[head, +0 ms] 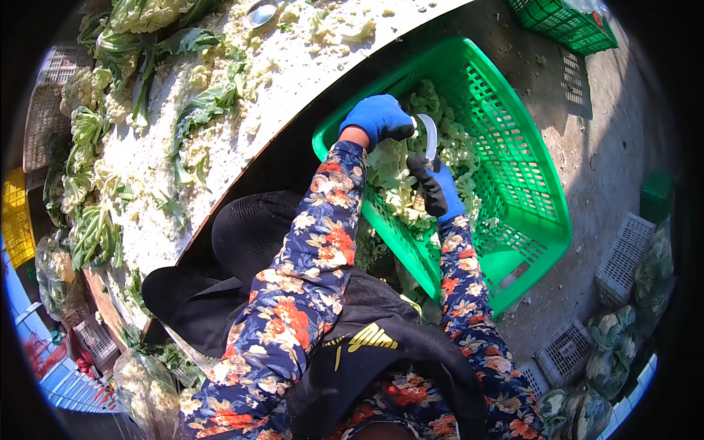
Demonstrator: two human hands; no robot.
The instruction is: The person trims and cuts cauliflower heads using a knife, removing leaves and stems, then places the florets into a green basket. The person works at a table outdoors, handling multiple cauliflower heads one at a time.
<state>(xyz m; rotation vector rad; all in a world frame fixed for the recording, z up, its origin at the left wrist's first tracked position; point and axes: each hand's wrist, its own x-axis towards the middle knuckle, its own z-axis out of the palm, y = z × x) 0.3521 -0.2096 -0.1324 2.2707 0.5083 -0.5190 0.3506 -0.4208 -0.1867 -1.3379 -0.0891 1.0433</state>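
Over a green plastic basket, my right hand, in a blue glove with dark palm, grips the handle of a knife with a curved blade. My left hand, gloved alike, is closed at the basket's near left side, close to the blade tip; a small pale piece shows at its fingers. Whether the blade touches that piece I cannot tell. Cut cauliflower florets lie in the basket under both hands. Both sleeves are floral.
At the left a white worktop bears cauliflower heads, leaves, crumbs and a metal dish. Grey crates and bagged cauliflowers stand at the lower right. Another green crate stands at the top right.
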